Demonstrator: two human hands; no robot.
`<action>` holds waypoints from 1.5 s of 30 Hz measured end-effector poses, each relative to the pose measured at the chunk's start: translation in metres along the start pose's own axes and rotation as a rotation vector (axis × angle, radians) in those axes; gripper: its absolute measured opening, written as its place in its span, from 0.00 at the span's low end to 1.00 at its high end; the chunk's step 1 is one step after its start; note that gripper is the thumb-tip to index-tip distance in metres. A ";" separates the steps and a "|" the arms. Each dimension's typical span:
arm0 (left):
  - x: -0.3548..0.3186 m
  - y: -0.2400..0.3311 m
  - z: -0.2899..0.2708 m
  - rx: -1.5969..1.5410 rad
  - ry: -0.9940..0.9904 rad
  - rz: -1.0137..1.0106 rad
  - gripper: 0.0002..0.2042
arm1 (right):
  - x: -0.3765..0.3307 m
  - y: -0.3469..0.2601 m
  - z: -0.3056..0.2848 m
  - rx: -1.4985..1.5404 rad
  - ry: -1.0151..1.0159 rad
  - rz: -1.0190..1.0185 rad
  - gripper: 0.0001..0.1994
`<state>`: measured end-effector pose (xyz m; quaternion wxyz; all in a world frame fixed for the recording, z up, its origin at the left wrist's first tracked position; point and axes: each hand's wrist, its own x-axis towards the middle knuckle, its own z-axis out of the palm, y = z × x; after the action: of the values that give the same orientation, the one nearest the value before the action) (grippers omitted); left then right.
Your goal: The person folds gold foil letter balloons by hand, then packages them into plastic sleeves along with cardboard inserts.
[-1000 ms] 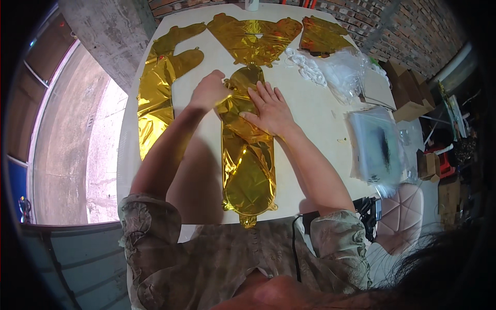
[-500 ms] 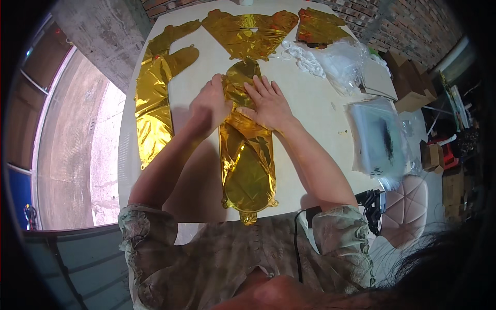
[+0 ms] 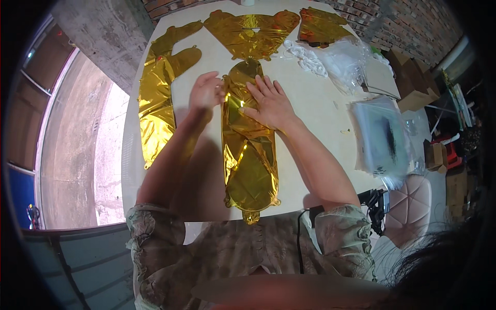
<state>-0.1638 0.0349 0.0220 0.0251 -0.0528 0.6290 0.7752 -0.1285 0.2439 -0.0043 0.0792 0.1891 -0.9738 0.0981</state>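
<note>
A long flat gold foil balloon lies on the white table, reaching from the near edge toward the middle. My right hand presses flat on its upper half, fingers spread. My left hand rests at the balloon's upper left edge, fingers bent and touching the foil. Both forearms come in from the lower edge on either side of the balloon.
More flat gold foil balloons lie at the left, at the far middle and at the far right. Clear plastic bags and a stack of packets sit on the right. A pink chair stands beside the table.
My left hand has slid left off the foil's top to its left edge. My right hand has stayed pressed on the balloon.
</note>
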 end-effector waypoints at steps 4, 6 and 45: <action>-0.009 0.027 0.000 0.550 -0.184 -0.268 0.17 | -0.003 0.007 0.001 0.010 -0.009 0.011 0.43; -0.006 0.016 -0.002 0.591 -0.158 -0.226 0.18 | -0.003 0.005 0.001 0.014 -0.007 0.004 0.43; -0.014 -0.020 -0.017 1.408 -0.447 1.046 0.18 | -0.003 0.004 0.003 0.020 0.013 -0.010 0.41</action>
<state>-0.1472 0.0230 0.0010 -0.1824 0.4193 0.8818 0.1158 -0.1283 0.2482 -0.0086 0.0843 0.1942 -0.9713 0.1085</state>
